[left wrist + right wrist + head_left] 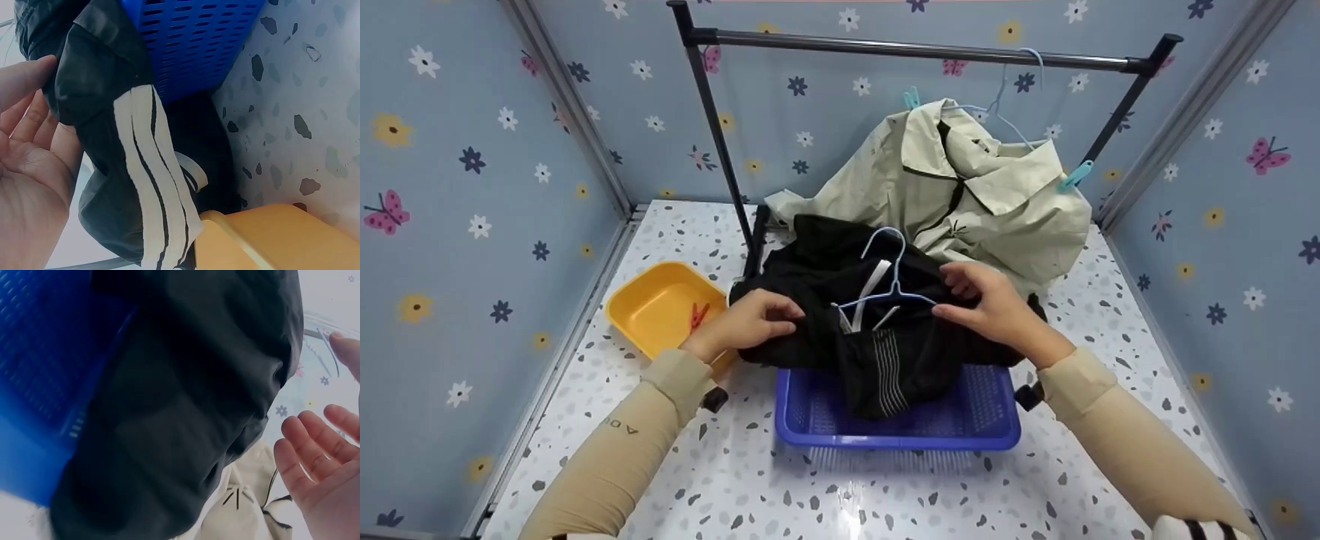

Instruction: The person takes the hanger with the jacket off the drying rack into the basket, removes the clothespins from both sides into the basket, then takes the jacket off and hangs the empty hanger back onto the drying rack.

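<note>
A black jacket (802, 330) with white stripes lies bunched over a blue basket (900, 441). A light blue wire hanger (895, 281) sits at its neck opening, hook upward. At the jacket's left side is my left hand (754, 322), its fingertips by the dark fabric and nothing visibly pinched. In the left wrist view its thumb (28, 79) meets the edge of the cloth. My right hand (990, 304) hovers by the hanger's right end, fingers loosely bent and spread. The right wrist view shows those fingers (315, 450) apart from the jacket, holding nothing.
A beige jacket (1005, 217) hangs low behind, on a blue hanger hooked over the black rack bar (847, 46), with turquoise clothespins (1076, 175) at its shoulders. To the left, a yellow bin (641, 300) holds red clothespins (698, 316). Flower-patterned walls enclose the speckled table.
</note>
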`<state>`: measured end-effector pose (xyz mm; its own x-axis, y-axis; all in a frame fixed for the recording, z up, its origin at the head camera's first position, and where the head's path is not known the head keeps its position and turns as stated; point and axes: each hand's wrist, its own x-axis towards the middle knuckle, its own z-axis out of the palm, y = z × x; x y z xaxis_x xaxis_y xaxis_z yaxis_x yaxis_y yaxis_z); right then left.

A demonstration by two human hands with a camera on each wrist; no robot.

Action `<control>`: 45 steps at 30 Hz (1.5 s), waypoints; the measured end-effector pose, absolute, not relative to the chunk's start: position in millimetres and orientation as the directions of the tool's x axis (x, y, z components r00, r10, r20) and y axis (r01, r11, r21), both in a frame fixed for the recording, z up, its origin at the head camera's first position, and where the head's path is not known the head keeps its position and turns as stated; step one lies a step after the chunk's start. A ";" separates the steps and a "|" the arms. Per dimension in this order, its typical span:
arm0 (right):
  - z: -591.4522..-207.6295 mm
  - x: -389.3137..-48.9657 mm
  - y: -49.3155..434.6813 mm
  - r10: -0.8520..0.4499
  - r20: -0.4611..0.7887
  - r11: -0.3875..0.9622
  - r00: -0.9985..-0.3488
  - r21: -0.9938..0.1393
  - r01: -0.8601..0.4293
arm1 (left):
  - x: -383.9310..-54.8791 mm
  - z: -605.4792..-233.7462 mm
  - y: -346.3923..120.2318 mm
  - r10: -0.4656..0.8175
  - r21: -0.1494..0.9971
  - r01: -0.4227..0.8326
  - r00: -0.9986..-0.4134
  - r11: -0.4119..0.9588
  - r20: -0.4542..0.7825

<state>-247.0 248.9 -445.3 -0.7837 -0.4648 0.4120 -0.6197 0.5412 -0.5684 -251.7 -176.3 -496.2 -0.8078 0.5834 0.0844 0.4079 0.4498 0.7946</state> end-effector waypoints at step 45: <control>-419.9 -273.1 200.6 -0.471 0.242 0.492 -0.849 -0.726 -0.480 | -250.8 -487.6 -179.1 0.497 0.834 0.329 -0.864 0.444 0.076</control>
